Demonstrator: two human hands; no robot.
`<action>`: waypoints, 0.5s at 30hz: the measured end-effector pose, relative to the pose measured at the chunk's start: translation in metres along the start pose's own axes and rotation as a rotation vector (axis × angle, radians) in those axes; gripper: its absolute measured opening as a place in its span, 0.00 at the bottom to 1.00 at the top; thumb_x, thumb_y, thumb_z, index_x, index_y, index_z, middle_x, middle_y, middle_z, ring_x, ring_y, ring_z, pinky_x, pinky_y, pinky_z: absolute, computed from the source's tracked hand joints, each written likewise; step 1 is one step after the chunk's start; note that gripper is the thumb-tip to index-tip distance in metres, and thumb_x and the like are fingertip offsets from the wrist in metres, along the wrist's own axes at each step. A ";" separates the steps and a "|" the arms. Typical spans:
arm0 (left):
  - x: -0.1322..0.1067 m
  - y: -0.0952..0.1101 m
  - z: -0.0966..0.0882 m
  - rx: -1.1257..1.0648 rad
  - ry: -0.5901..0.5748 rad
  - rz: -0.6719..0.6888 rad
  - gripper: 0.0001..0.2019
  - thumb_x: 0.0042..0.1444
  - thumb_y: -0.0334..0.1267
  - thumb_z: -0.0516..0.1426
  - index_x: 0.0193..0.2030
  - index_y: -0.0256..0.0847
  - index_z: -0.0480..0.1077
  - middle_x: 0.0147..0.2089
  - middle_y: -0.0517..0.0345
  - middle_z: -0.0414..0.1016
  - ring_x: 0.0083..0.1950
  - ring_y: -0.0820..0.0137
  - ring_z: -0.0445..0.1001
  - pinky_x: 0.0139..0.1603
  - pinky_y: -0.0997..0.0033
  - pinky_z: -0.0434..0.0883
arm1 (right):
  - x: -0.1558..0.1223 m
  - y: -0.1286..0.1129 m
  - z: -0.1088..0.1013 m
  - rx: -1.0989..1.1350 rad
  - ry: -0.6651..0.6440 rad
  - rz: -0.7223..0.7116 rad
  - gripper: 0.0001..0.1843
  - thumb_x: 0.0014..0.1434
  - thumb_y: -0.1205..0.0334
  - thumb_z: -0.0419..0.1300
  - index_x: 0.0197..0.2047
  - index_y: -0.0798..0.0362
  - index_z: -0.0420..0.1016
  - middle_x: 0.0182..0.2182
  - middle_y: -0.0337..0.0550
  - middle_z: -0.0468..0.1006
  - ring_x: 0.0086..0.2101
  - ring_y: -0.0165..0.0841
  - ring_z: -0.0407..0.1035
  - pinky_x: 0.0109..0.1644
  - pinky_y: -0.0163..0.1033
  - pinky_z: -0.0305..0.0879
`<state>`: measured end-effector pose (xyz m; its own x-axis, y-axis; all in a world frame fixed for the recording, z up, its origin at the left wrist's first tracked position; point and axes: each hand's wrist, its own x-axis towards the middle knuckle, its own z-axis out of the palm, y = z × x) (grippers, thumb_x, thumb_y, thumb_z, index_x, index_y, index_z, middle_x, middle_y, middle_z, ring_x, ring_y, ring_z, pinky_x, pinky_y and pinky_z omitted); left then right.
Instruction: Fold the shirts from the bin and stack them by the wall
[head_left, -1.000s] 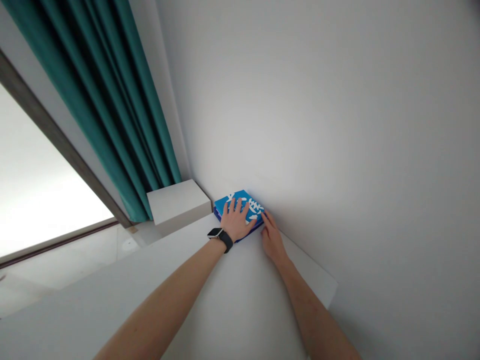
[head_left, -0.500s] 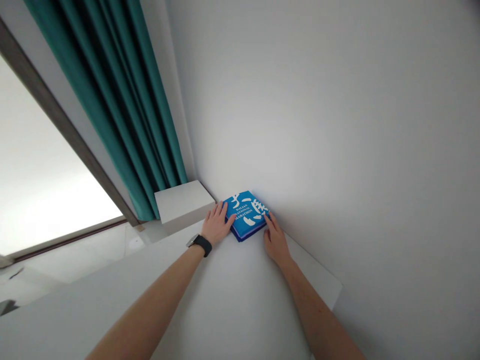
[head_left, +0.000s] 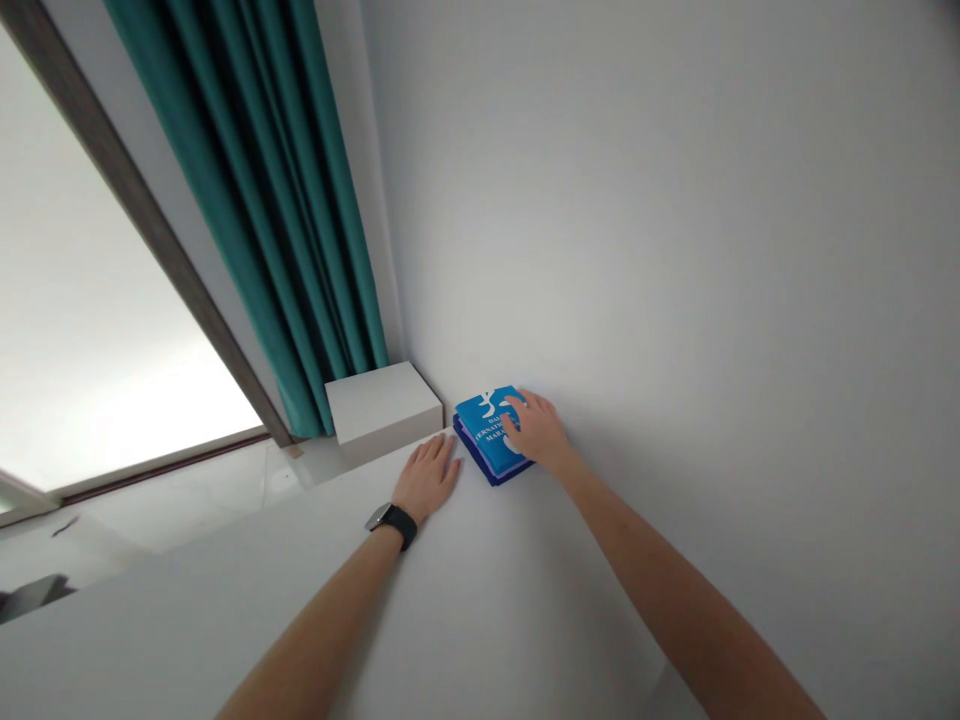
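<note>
A flat blue folded cloth-like item [head_left: 487, 445] with white lettering about a marathon lies on a white top, close to the wall. Darker blue layers show along its lower edges; I cannot tell its exact kind. My right hand [head_left: 536, 430] rests over its right part with the fingers apart and slightly bent, hiding some of the print. Just left of the item, my left hand [head_left: 427, 478] is laid flat on the white top [head_left: 465, 590], fingers stretched out and apart from the item. A dark-banded watch [head_left: 396, 522] is on the left wrist.
A lower white cabinet or box [head_left: 386, 400] stands beyond the white top's far edge. Behind it hangs a green curtain [head_left: 300, 230] beside a bright window [head_left: 97, 300]. A plain pale wall [head_left: 637, 250] rises along the right. Light floor [head_left: 195, 510] shows at left.
My left hand has come off the blue item onto the white top. My right hand has moved from its right edge up over its surface. The view has shifted slightly.
</note>
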<state>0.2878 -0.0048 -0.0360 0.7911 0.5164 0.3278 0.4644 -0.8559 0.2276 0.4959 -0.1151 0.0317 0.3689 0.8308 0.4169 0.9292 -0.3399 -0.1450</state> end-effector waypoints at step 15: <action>0.001 -0.003 0.003 0.046 -0.033 0.004 0.22 0.68 0.44 0.45 0.63 0.39 0.65 0.67 0.49 0.64 0.68 0.61 0.60 0.69 0.58 0.56 | 0.038 -0.006 0.041 -0.038 -0.294 0.040 0.30 0.68 0.42 0.42 0.68 0.44 0.58 0.67 0.51 0.59 0.65 0.48 0.50 0.65 0.59 0.45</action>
<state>0.2881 -0.0023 -0.0389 0.8054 0.5124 0.2979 0.4784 -0.8587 0.1837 0.5048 -0.0637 0.0119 0.4004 0.9067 0.1326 0.9145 -0.3862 -0.1204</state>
